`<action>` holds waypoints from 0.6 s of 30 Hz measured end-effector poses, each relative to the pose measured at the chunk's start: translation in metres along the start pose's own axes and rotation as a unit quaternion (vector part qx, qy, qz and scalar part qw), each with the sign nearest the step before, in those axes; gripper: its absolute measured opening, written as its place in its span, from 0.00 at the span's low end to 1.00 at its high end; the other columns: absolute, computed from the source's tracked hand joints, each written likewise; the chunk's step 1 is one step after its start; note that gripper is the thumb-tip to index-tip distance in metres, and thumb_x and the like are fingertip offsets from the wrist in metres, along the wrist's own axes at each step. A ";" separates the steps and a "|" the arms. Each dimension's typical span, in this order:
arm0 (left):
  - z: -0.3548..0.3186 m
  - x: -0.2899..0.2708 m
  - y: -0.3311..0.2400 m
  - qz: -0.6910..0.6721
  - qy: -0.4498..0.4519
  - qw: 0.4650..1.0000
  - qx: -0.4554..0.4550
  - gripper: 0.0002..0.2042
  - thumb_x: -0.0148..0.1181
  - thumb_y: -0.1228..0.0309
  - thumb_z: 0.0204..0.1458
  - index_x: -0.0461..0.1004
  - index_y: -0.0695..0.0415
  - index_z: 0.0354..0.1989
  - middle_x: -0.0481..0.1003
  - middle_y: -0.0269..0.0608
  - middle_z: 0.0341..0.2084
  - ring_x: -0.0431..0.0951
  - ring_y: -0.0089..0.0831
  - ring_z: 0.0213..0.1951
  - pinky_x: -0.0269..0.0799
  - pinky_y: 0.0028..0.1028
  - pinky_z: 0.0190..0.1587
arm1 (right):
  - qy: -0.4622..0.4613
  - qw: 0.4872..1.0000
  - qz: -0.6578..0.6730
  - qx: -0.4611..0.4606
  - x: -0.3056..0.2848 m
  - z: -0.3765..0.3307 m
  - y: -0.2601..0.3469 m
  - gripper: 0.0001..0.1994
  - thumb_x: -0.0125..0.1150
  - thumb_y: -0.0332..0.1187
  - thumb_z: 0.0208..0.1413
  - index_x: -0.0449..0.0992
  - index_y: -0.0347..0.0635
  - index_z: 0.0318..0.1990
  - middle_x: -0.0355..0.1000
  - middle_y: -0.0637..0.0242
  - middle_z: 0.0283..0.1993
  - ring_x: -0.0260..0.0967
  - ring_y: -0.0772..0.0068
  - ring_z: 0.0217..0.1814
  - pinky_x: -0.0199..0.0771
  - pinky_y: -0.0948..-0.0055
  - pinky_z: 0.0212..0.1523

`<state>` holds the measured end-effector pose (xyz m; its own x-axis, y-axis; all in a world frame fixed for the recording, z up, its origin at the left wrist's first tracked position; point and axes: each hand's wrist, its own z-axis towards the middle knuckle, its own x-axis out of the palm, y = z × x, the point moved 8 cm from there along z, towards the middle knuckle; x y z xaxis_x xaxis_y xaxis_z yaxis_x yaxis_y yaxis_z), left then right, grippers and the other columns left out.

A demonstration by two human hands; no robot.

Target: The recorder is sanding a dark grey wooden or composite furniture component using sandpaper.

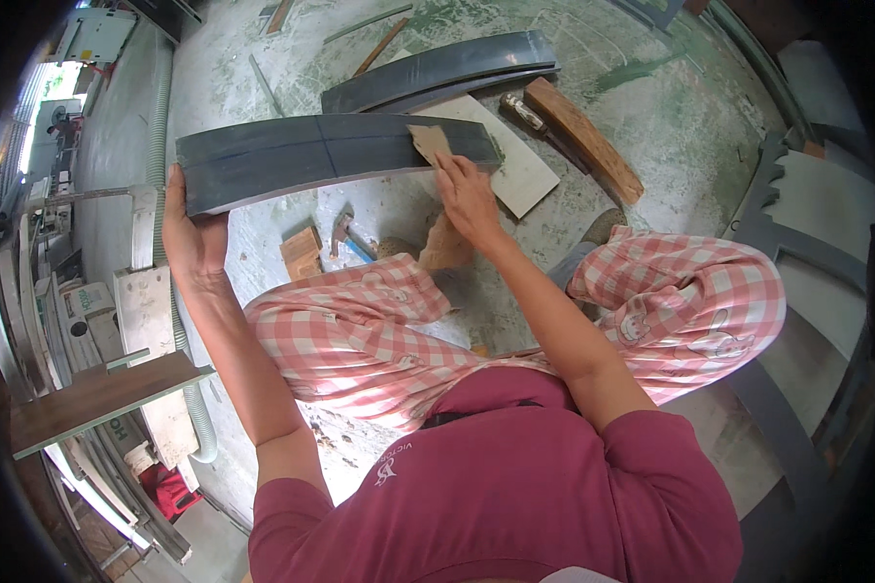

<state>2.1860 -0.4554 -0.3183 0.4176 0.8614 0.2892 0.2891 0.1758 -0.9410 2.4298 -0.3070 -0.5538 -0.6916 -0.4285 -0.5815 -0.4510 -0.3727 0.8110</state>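
A long, curved dark grey panel lies across in front of me, tilted, with a thin line marked along and across its face. My left hand grips its left end, the thumb at the upper edge and the palm below. My right hand pinches a piece of tan sandpaper-like sheet and presses it on the panel's face toward the right end. Below that hand, a larger brown sheet hangs or lies by my foot; which one I cannot tell.
Beyond lies a second curved grey panel, with a pale board, a brown wooden block and a dark-handled tool. A blue-handled hammer and a wood block rest nearer. Stacked boards and a ribbed hose stand left.
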 end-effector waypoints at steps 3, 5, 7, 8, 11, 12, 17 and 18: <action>0.001 0.003 -0.001 -0.006 0.008 1.000 -0.002 0.16 0.48 0.65 0.57 0.66 0.65 0.47 0.70 0.45 0.44 0.69 0.35 0.47 0.62 0.35 0.54 | -0.003 0.997 -0.042 0.065 0.012 -0.008 -0.067 0.20 0.35 0.47 0.59 0.66 0.54 0.53 0.62 0.55 0.54 0.62 0.44 0.48 0.63 0.55 0.49; 0.003 0.006 -0.001 -0.013 0.018 1.000 -0.002 0.16 0.48 0.65 0.57 0.66 0.64 0.47 0.70 0.45 0.44 0.69 0.34 0.47 0.62 0.35 0.53 | 0.039 0.989 -0.055 0.131 0.021 -0.018 -0.127 0.20 0.34 0.47 0.59 0.66 0.55 0.54 0.62 0.54 0.53 0.61 0.41 0.49 0.63 0.53 0.49; 0.003 0.000 -0.002 -0.004 0.007 1.000 -0.003 0.15 0.48 0.65 0.57 0.67 0.64 0.46 0.71 0.44 0.42 0.70 0.33 0.46 0.63 0.34 0.52 | 0.060 0.982 -0.061 0.167 0.017 -0.017 -0.124 0.20 0.34 0.47 0.59 0.66 0.54 0.54 0.62 0.54 0.53 0.61 0.40 0.50 0.63 0.54 0.50; 0.003 -0.002 -0.002 -0.005 0.002 1.000 0.003 0.15 0.48 0.65 0.57 0.67 0.64 0.46 0.71 0.44 0.42 0.70 0.33 0.46 0.63 0.34 0.52 | 0.074 0.972 -0.071 0.211 0.011 -0.019 -0.121 0.21 0.33 0.48 0.60 0.66 0.54 0.54 0.63 0.53 0.53 0.61 0.40 0.51 0.62 0.54 0.51; 0.000 0.002 -0.003 -0.006 0.025 1.000 -0.003 0.16 0.48 0.65 0.56 0.67 0.64 0.46 0.71 0.43 0.42 0.70 0.33 0.45 0.63 0.32 0.51 | -0.012 0.999 0.007 0.039 -0.010 0.007 -0.010 0.18 0.40 0.46 0.58 0.67 0.54 0.53 0.63 0.54 0.52 0.61 0.45 0.49 0.61 0.54 0.49; -0.002 0.001 -0.004 -0.001 0.021 1.000 0.001 0.17 0.49 0.63 0.56 0.67 0.64 0.46 0.71 0.43 0.43 0.70 0.33 0.46 0.62 0.33 0.52 | -0.026 1.000 -0.001 -0.013 -0.019 0.010 0.037 0.18 0.43 0.44 0.57 0.67 0.55 0.52 0.62 0.56 0.52 0.61 0.47 0.49 0.62 0.55 0.48; -0.013 0.018 -0.004 0.004 0.020 1.000 0.010 0.24 0.41 0.52 0.57 0.64 0.62 0.51 0.68 0.44 0.46 0.67 0.35 0.49 0.61 0.35 0.53 | 0.018 0.985 0.021 -0.169 -0.027 0.000 0.187 0.19 0.51 0.42 0.52 0.67 0.57 0.53 0.60 0.56 0.53 0.59 0.52 0.48 0.62 0.60 0.48; -0.016 0.026 -0.003 0.005 0.050 0.999 0.001 0.27 0.38 0.49 0.57 0.62 0.62 0.52 0.67 0.44 0.47 0.67 0.35 0.49 0.60 0.35 0.53 | 0.012 0.981 0.029 -0.191 -0.031 -0.002 0.210 0.19 0.52 0.42 0.52 0.67 0.58 0.53 0.59 0.58 0.54 0.59 0.53 0.48 0.62 0.60 0.47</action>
<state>2.2096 -0.4417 -0.3049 0.5034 0.8116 0.2964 0.2831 0.1692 -0.9440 2.3575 -0.3737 -0.3657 -0.6944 -0.4762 -0.5396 -0.1635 -0.6258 0.7627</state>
